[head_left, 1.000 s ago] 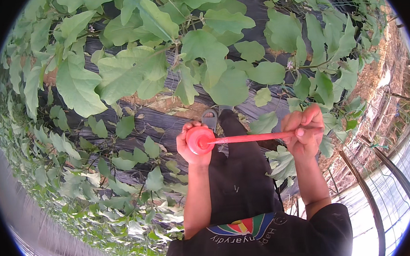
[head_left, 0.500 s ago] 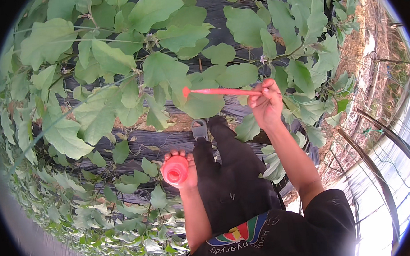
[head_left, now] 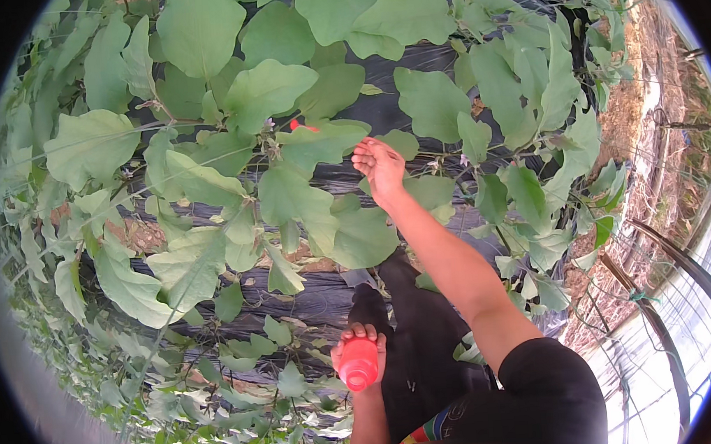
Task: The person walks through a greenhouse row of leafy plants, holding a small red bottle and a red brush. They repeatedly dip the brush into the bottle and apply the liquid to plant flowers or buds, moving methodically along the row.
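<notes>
My left hand (head_left: 371, 336) is closed around a small red bottle (head_left: 358, 364), held low in front of my dark trousers, with its mouth tilted toward me. Farther out, among the leaves, my right hand (head_left: 380, 167) has its fingers pinched together on a slim red stick. Only the stick's reddish tip (head_left: 303, 126) shows, past the edge of a broad leaf (head_left: 317, 144) that covers the rest of it. Close to that tip are a small purple flower (head_left: 269, 124) and its stem.
Large-leaved plants (head_left: 196, 175) crowd the far side and left. Black plastic sheeting (head_left: 261, 293) lies on the ground beneath them. Thin strings cross the leaves at left. Bent poles (head_left: 660, 337) and pale sheeting stand on the right, beside dry brown ground (head_left: 653, 110).
My right hand has moved left and farther out, carrying the red stick behind a leaf. My left hand with the bottle has shifted right and nearer to me. The whole view has shifted.
</notes>
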Demonstrator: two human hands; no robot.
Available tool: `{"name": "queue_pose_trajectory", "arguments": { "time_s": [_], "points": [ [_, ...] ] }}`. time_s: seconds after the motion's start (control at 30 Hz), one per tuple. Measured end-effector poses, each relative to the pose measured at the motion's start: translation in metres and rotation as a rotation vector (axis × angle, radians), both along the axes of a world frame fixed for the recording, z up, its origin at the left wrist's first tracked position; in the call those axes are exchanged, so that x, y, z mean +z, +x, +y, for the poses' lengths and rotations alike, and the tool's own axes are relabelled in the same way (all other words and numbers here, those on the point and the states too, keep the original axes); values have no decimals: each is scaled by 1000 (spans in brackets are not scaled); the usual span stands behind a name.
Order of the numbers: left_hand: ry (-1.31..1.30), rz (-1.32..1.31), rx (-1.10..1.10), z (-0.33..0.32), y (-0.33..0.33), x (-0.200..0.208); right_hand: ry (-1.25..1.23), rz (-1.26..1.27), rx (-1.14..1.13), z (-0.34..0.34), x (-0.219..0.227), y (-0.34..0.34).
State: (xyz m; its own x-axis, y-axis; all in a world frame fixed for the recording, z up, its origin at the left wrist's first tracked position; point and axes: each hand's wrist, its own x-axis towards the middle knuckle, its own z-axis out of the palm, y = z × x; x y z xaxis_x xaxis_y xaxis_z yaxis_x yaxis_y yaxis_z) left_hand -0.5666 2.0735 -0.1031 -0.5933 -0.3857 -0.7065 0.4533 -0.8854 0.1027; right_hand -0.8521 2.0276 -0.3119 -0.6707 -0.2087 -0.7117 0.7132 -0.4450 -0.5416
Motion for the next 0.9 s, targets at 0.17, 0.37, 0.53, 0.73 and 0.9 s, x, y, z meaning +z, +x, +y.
{"name": "queue_pose_trajectory", "arguments": {
  "time_s": [0.17,0.37,0.53,0.73,0.9],
  "points": [
    [63,-42,3,16,2,7,89,-45,-10,-55,-22,-6],
    [134,-83,-22,32,16,0,-72,16,0,-74,-65,6],
    [145,-97,-39,35,11,2,-127,-86,-7,-88,-61,8],
    [162,-91,-47,43,6,7,-182,-189,39,-87,-38,4],
    [165,-103,-60,42,5,15,-49,-183,46,-85,-30,1]
  ]
}}
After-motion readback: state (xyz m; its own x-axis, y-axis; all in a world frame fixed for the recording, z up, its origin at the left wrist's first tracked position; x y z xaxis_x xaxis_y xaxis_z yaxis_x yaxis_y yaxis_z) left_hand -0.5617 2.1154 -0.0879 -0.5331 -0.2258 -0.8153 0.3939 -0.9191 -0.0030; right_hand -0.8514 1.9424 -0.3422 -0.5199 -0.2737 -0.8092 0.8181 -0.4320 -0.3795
